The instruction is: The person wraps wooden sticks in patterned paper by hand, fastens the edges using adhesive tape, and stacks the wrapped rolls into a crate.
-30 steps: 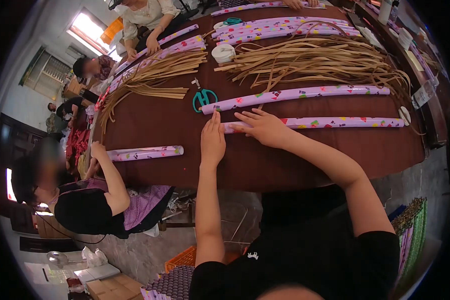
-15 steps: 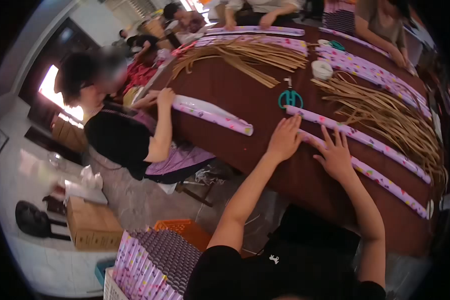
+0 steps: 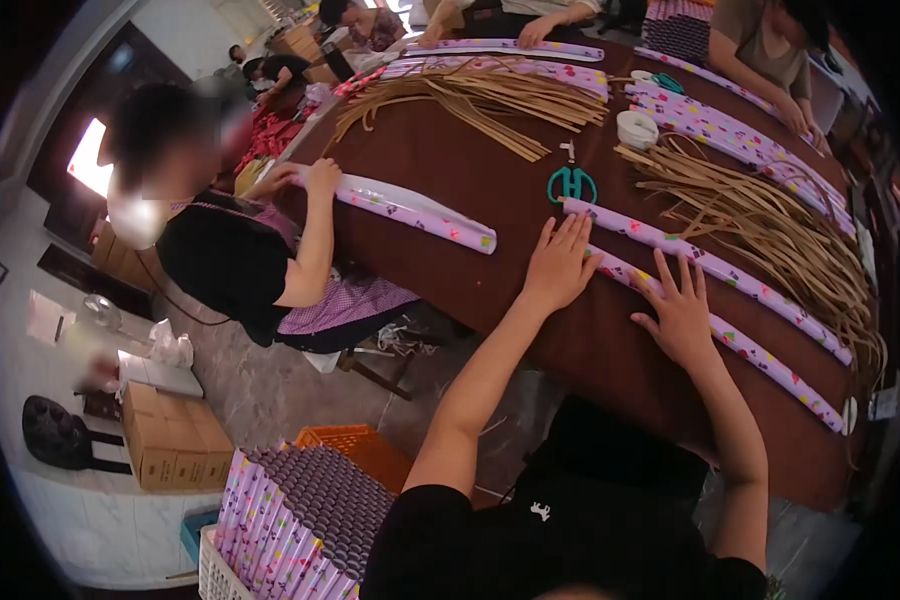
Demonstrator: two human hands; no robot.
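A patterned pink tube [image 3: 770, 374] lies slantwise near the table's front edge, and both hands rest on its upper left part. My left hand [image 3: 560, 262] lies flat over the tube's left end, fingers stretched out. Beside it, my right hand [image 3: 676, 312] presses down on the same tube with its fingers spread. Just beyond runs a second pink tube [image 3: 715, 268], roughly parallel. Teal-handled scissors [image 3: 572, 186] lie by that tube's left end. Farther back are brown strips [image 3: 770, 205] and a white roll [image 3: 637, 129].
At the left, a co-worker's hand [image 3: 323, 176] touches another pink tube [image 3: 410, 208] on the brown table [image 3: 450, 290]. Other people work along the far side. A white crate [image 3: 220, 570] of stacked tubes and an orange crate [image 3: 365, 450] stand on the floor at lower left.
The view has swung left, so the table and tubes appear slanted and farther right. Both hands stay on the near tube. The co-worker's tube now shows a loose, open sheet edge.
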